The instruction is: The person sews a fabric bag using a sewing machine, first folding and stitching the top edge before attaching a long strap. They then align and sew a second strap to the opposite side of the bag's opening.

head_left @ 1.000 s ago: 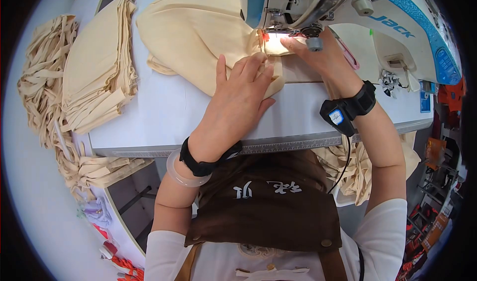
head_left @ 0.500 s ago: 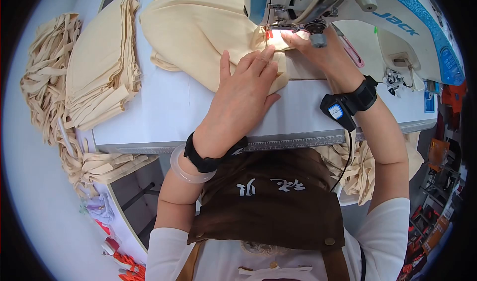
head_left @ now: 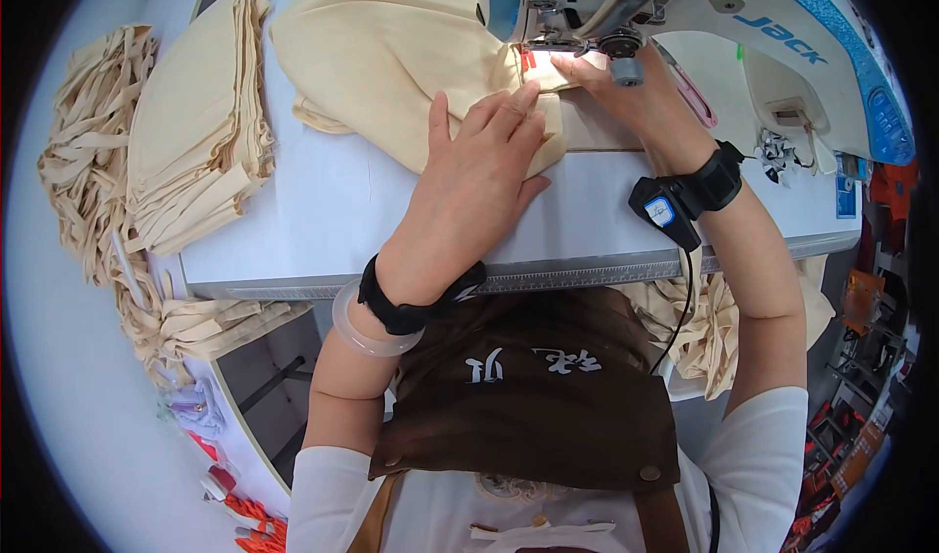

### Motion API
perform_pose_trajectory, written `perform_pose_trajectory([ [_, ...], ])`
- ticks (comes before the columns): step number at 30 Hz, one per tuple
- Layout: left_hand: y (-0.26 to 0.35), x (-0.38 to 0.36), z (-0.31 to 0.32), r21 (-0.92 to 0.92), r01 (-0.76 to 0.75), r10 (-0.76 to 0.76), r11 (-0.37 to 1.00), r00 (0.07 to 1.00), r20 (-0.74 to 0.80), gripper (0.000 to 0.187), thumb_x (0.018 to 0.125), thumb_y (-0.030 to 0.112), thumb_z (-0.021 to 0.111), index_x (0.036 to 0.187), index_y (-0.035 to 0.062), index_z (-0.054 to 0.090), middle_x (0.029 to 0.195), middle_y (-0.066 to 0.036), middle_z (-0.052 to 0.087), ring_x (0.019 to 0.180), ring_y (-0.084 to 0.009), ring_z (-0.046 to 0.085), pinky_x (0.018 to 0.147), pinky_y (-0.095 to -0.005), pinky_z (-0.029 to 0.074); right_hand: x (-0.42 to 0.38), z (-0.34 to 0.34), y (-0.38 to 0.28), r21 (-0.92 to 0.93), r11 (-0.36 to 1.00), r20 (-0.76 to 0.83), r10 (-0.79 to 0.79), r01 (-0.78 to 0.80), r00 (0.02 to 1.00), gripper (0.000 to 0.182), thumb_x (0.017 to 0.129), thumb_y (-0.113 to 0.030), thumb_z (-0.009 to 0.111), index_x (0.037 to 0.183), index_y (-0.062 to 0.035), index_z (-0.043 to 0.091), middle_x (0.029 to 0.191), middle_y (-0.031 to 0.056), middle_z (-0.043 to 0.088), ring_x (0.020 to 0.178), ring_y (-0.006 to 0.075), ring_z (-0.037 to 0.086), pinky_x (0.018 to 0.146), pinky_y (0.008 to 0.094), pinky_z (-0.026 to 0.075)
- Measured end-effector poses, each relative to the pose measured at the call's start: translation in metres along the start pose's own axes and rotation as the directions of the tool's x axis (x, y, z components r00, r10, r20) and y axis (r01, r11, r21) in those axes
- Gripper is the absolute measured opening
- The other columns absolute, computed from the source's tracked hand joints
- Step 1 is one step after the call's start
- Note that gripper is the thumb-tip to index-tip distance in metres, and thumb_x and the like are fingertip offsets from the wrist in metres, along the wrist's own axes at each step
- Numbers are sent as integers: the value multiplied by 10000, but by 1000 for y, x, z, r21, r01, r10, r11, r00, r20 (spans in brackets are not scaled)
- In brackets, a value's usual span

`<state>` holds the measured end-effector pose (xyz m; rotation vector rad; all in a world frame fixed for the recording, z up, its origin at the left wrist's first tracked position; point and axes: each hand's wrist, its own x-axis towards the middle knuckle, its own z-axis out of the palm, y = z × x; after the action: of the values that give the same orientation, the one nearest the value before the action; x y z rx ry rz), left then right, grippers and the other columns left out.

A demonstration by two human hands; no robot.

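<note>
Cream fabric (head_left: 391, 64) lies on the white sewing table, with its right edge under the lit needle area of the sewing machine (head_left: 558, 5). My left hand (head_left: 479, 167) rests flat on the fabric, fingers spread, their tips just in front of the needle area. Beside the needle on the right, my right hand (head_left: 636, 93) touches the fabric edge with its index finger. Its other fingers are partly hidden behind the machine's round knob. A small red mark (head_left: 529, 60) shows on the lit fabric between the hands.
A folded stack of cream fabric (head_left: 196, 113) lies on the left, beside bundled cream straps (head_left: 88, 152). Pink-handled tweezers or snips (head_left: 693, 98) lie right of my right hand. A measuring tape (head_left: 577, 272) runs along the table's front edge. More fabric (head_left: 699, 328) hangs below.
My left hand has shifted slightly up and left with the fabric. The right hand has hardly moved.
</note>
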<state>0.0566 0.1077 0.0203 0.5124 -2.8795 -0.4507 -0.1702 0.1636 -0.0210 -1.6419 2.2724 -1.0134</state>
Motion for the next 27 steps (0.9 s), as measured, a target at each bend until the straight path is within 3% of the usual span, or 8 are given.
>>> perform_pose_trajectory([
  [8,-4,1,-2,-43,-1,0,999,1000,-19,488,867,210,753,1309,84,588,1494,-83,487,1324,-299,499,1146,-634,279,5,6,9,1,999,-2,-33,33,999,611,875,-547,698,831,61,733,912,265,672,846,408,687,757,464,554],
  [16,-10,5,-4,-96,2,-2,995,1000,-1,455,867,205,762,1276,73,612,1406,-129,507,1214,-320,567,1135,-590,295,5,13,28,-11,984,-78,-176,176,981,409,800,-367,753,828,41,755,856,228,660,835,362,672,767,434,545],
  [27,-18,12,-7,-115,-29,29,993,1000,2,446,876,205,751,1273,65,605,1367,-141,513,1199,-331,559,1140,-575,286,10,17,38,-23,978,-31,-210,210,977,337,771,-323,755,831,9,769,940,213,655,927,346,653,822,444,531],
])
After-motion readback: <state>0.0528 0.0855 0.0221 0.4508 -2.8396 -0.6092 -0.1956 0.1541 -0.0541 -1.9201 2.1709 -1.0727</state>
